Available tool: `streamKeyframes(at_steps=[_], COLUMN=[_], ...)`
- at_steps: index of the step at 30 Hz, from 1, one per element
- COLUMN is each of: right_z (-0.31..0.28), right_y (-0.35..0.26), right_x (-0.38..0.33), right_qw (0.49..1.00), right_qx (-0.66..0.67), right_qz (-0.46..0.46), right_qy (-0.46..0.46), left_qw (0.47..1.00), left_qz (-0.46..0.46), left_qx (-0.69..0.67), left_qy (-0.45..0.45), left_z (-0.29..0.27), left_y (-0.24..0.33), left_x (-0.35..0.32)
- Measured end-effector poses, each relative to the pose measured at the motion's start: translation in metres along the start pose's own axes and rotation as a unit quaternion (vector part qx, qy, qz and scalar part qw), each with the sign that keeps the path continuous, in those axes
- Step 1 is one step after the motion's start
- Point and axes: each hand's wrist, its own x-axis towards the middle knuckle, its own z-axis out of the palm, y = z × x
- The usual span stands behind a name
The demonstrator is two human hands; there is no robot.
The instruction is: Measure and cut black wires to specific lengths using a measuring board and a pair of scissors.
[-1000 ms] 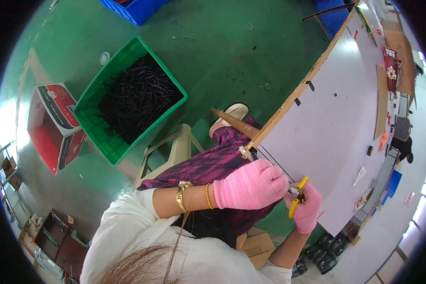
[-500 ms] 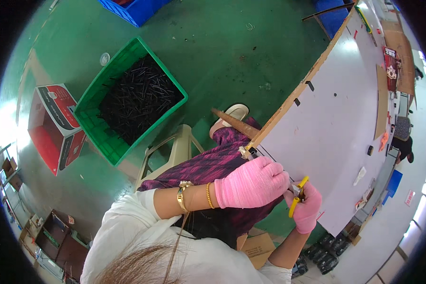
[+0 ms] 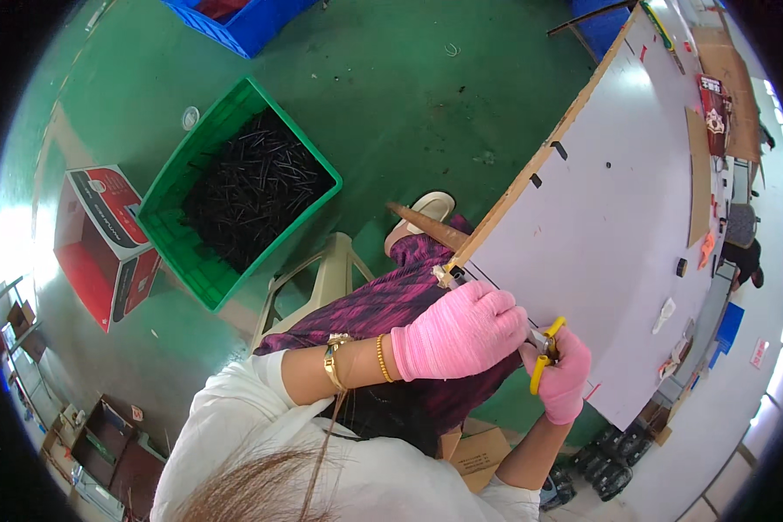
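Note:
At the table's near corner my left hand [image 3: 471,332], in a pink knit glove, is closed with its back up. Whatever lies in its fingers is hidden. Just to its right my right hand [image 3: 567,376], also pink-gloved, is wrapped around yellow-handled cutters [image 3: 538,372]. Their two handles stand apart and the metal part lies between them, close to my left fingertips. A thin dark strip shows at the table corner beyond my left hand.
The white table [image 3: 609,235] has a wooden edge and small black pieces [image 3: 558,150] along it. On the floor stand a green crate [image 3: 176,193] full of black strips, a red-and-white carton [image 3: 104,235], a beige stool [image 3: 339,261] and a blue crate [image 3: 252,30].
The whole view has shifted slightly. Both hands keep almost the same place and grip, and the metal part of the cutters shows a little more plainly between them.

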Motion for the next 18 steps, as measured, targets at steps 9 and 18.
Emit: streamKeyframes(at_steps=[9, 18], right_z=[-0.013, -0.023], right_y=[-0.01, -0.008], right_x=[-0.001, 0.003], right_qw=[0.997, 0.998], right_qx=[-0.035, -0.044], right_qz=[0.063, 0.05], right_qy=[-0.009, -0.007], left_qw=[0.997, 0.997], left_qz=[-0.025, -0.028], left_qx=[0.077, 0.073], left_qy=[-0.019, -0.019], left_z=[0.002, -0.005], left_y=[0.005, 0.011], left_x=[0.005, 0.014])
